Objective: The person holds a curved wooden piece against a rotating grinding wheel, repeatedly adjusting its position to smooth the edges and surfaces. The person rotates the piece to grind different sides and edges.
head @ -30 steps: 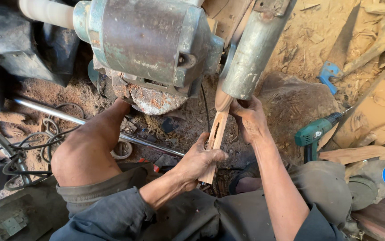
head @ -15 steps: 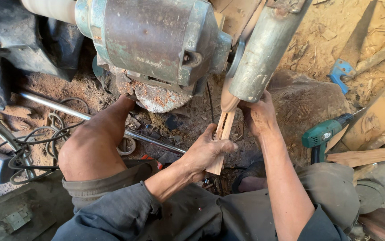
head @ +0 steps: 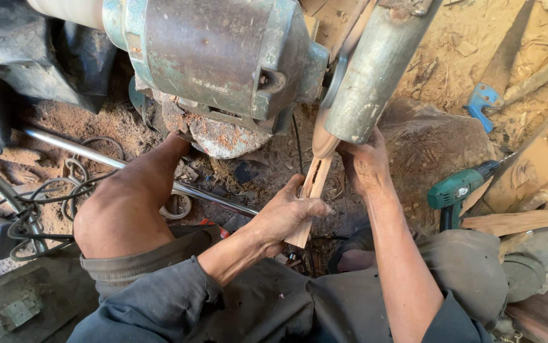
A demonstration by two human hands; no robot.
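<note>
Left to right: a steel rod (head: pixel 128 166) crosses the sawdust floor; the left hand (head: pixel 287 213) has its fingers curled around the lower end of a slotted wooden piece (head: pixel 311 194); the right hand (head: pixel 364 166) pinches its upper end, apparently against the grinder's sanding drum (head: pixel 375 70). Both hands grip as before, with no visible shift along the piece. A green cordless drill (head: pixel 461 190) lies at right.

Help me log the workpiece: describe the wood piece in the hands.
The wood piece is a narrow, pale tan strip with a dark slot cut along its middle. It widens and curves at the top, where it meets the machine's green cylinder. It stands nearly upright, tilted slightly right. The left hand grips its lower half; the right hand steadies its upper end. Its bottom end pokes out below the left hand.
</note>
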